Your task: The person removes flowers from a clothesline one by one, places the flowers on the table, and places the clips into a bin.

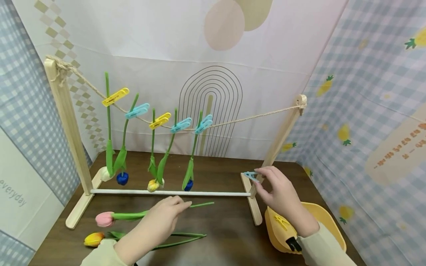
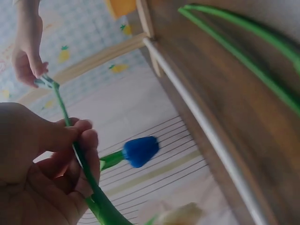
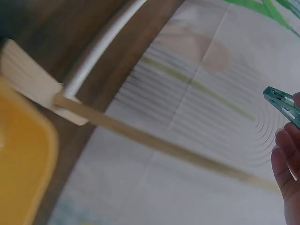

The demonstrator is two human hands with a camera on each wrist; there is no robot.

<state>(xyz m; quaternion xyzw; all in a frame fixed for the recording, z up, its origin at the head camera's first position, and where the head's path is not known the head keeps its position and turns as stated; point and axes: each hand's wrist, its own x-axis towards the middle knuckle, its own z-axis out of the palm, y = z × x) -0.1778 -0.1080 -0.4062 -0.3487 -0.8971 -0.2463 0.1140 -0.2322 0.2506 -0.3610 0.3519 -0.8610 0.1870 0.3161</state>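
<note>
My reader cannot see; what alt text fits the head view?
A person's left hand holds a pink tulip by its stem; the right hand pinches a blue clothespin. Behind them, five tulips hang upside down from a rope between wooden posts, clipped by yellow and blue clothespins. On the table are an orange-yellow tulip and, at right, a yellow container.

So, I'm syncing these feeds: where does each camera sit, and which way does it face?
Head: head-worn, facing forward and down at the rope; left hand, right hand and sleeves show.
Left wrist: worn there, facing along the green stem the left hand pinches; the right hand shows beyond.
Right wrist: worn there, facing the wooden post and yellow container; part of the right hand shows, holding a clothespin.
Shared: head and right wrist both show the yellow container.
</note>
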